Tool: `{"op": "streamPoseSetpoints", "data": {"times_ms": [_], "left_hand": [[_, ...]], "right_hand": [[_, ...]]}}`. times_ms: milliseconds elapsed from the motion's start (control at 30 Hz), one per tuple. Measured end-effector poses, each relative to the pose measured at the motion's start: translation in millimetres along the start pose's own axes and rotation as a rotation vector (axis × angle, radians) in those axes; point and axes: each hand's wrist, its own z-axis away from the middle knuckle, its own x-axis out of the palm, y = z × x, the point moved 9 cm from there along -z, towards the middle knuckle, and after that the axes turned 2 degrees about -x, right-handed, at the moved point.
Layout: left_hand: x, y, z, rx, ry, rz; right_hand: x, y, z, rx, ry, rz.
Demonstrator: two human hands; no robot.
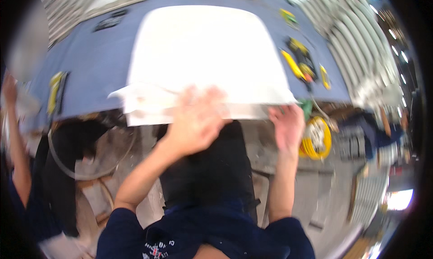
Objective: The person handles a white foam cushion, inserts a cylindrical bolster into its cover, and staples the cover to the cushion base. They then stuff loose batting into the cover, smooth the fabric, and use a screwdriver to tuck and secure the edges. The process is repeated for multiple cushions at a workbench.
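A large white panel with rounded far corners (209,51) lies on the blue-covered table, its near side reaching the table's front edge. Loose white sheet material (149,117) runs along that near side, with a flap sticking out at the left. My left hand (198,117) rests over the middle of this edge, blurred, its fingers stretched out on the white material. At the right corner, my right hand (288,123) has its fingers bent over the edge of the white sheet, closed on it. The undersides of both hands are hidden.
Right of the panel lie a yellow-and-black power tool (301,56), a yellow-handled knife (324,77) and a green-yellow item (288,18). A yellow-black tool (56,92) is at left. Ribbed pale stacks (361,47) flank the table. A yellow bucket (315,139) hangs below. Another person's arm (18,146) is at far left.
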Motion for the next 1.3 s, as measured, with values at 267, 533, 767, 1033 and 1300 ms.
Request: {"op": "streamPoseSetpoints", "data": {"times_ms": [267, 533, 767, 1033, 1300], "left_hand": [[-33.5, -102.5, 114.9, -0.845, 0.224, 1.174], [-63.9, -149.2, 101.9, -1.301, 0.066, 1.452], [-85.2, -121.5, 97.9, -1.045, -0.171, 1.121], [-94.8, -146.5, 107.2, -1.046, 0.142, 1.169], [-62.8, -133.6, 141.3, -1.010, 0.185, 1.036]], "right_hand": [[-19.9, -16.0, -21.5, 0.007, -0.033, 0.123], [-31.1, -12.0, -30.5, -0.020, -0.089, 0.236], [-36.6, -19.2, -24.4, -0.021, -0.110, 0.130], [-28.1, -14.9, -29.6, -0.001, -0.065, 0.129], [-37.0, -9.9, -21.3, -0.144, 0.050, 0.080]]}}
